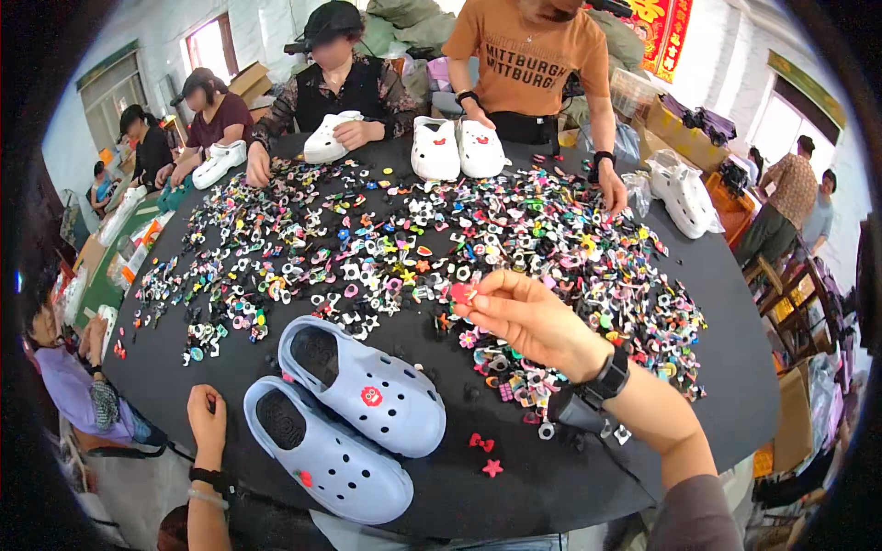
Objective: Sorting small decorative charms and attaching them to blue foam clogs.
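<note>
Above the middle of the round black table (588, 477), we pinch a small red shoe charm (462, 293) in our right hand (528, 321), while our left hand (208, 421) rests loosely closed at the near edge beside two pale blue foam clogs (354, 413).

- Single view only; head-worn fisheye, upright, unmirrored; nothing to overlap with
- Looks down and forward over a round black table (570, 477); near edge close beneath the lens
- Right hand (514, 312) enters from lower right, near the camera; left hand (207, 418) low at the near edge
- Far side: seated people, smaller, bent by the lens
- Rim dark; corners probably vignetted, detail there unreadable
</note>
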Tool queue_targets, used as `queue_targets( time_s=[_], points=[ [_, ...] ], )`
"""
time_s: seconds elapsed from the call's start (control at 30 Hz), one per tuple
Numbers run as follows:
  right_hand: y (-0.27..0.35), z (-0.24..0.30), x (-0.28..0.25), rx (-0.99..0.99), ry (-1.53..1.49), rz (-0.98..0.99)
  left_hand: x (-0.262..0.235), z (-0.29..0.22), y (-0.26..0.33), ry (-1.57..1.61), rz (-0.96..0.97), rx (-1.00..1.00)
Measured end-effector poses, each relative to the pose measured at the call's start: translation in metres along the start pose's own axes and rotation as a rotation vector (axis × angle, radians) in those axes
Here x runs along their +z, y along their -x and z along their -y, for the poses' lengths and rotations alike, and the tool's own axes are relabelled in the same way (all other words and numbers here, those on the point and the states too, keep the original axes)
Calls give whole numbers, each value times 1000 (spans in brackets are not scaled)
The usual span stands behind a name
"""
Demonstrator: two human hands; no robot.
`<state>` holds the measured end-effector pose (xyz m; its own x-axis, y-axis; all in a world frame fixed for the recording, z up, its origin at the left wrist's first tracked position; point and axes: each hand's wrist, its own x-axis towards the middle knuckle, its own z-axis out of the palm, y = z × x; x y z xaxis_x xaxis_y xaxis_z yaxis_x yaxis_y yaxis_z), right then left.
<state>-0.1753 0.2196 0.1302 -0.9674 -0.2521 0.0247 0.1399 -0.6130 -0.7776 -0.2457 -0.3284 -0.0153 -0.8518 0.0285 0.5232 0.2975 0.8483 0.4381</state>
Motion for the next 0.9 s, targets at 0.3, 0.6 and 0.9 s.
queue_targets(
  time_s=[0.3,0.6,0.9],
  points=[
    [26,-33,19,-57,-121,-19,0,-1,0,-10,-3,-19],
    [24,-36,24,-133,-157,-12,0,-1,-1,-6,50,-42],
    [28,-35,31,-196,-77,-40,-1,-2,0,-6,22,-41]
  ],
)
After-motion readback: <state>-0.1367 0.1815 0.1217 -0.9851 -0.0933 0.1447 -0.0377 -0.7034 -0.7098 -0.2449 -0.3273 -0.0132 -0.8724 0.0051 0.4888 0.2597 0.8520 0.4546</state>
